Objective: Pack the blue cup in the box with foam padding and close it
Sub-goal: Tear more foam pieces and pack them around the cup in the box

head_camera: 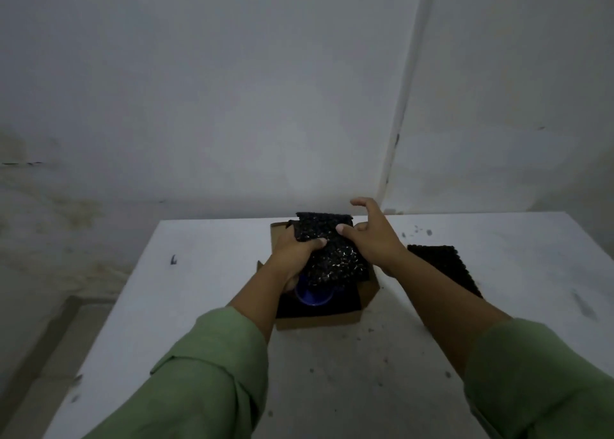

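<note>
Gripping one black foam pad (327,250) in the left hand (294,255), thumb curled over its near edge, above the open cardboard box (365,287) on the white table (199,272); right hand (372,231) touching the pad's right side with the thumb, fingers loosely spread, holding nothing; blue cup (314,295) sitting inside the box, directly under the gripped pad, only its near rim showing; second foam pad (442,265) lying flat just right of the box, partly hidden behind the right forearm; two green sleeves (212,372) cut off at the bottom edge; dim light blurring the box interior.
</note>
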